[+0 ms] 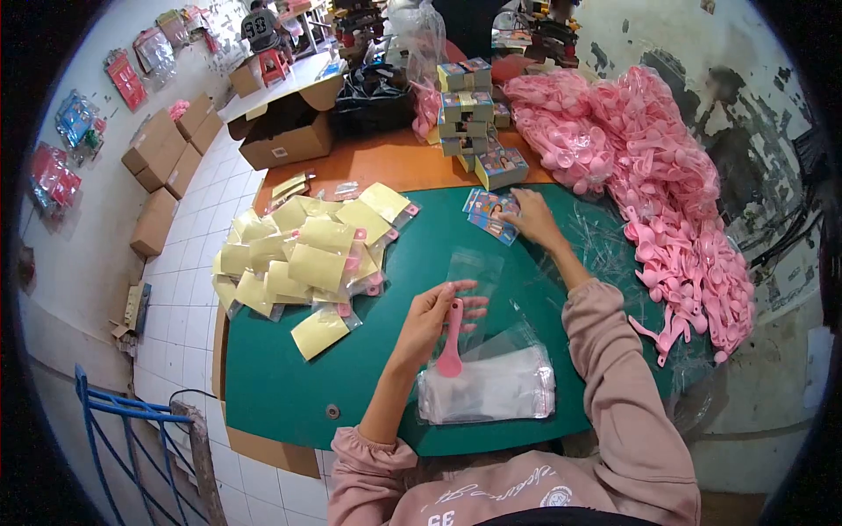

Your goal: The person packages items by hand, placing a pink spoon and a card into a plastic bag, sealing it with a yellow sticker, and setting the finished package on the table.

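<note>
My left hand (431, 320) holds a pink plastic spoon (453, 337) upright, its handle with a hole at the top, together with a clear plastic bag (478, 272) that spreads behind the fingers. Below it lies a stack of clear plastic bags (487, 390) near the table's front edge. Farther forward, my right hand (532, 219) grips the edge of colourful printed cards (491, 212) on the green table top (368, 386); its fingertips are partly hidden. To the left lies a pile of filled bags (303, 250) with pale yellow card backs and pink spoon ends showing.
A large heap of pink spoons (653, 167), partly bagged, covers the right side. Stacks of printed cards (500, 167) stand at the back beside an open cardboard box (285, 140). A blue metal railing (132, 412) is at lower left. Another person (261, 28) sits far back.
</note>
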Demonstrator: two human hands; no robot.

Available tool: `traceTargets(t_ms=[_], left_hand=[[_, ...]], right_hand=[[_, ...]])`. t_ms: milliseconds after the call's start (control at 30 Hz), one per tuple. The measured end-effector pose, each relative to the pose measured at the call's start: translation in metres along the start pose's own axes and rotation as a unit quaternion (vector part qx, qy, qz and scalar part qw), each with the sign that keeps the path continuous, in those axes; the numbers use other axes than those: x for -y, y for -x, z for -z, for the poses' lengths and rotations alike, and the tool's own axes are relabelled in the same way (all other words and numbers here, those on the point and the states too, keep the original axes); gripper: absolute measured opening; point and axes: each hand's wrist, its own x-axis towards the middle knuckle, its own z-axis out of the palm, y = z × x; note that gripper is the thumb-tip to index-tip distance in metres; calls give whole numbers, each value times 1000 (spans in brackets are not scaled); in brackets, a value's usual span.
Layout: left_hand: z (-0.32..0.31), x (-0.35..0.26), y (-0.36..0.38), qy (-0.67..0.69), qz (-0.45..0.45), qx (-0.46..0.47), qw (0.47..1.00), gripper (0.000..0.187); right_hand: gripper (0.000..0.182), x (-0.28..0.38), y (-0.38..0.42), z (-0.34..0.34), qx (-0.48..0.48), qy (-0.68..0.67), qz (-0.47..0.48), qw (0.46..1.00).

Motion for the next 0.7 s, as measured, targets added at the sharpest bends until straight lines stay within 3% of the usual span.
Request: traceTargets(t_ms=[67,333,400,533,700], left_hand=[[6,5,-2,-8,-2,5,1000,40],[3,12,-7,-22,-17,7,1000,40],[3,11,-8,-32,-17,-2,999,39],[-3,11,-8,-59,-21,-4,998,37],[-9,14,-10,-57,-15,1,998,33]], right_hand=[[31,-20,-7,-14,-19,66,-13,998],[28,14,5,41,3,12,-11,1000],[29,51,15,76,152,-248,-47,956],[29,81,32,105,206,-307,12,929],[27,98,40,119,247,-217,81,941]])
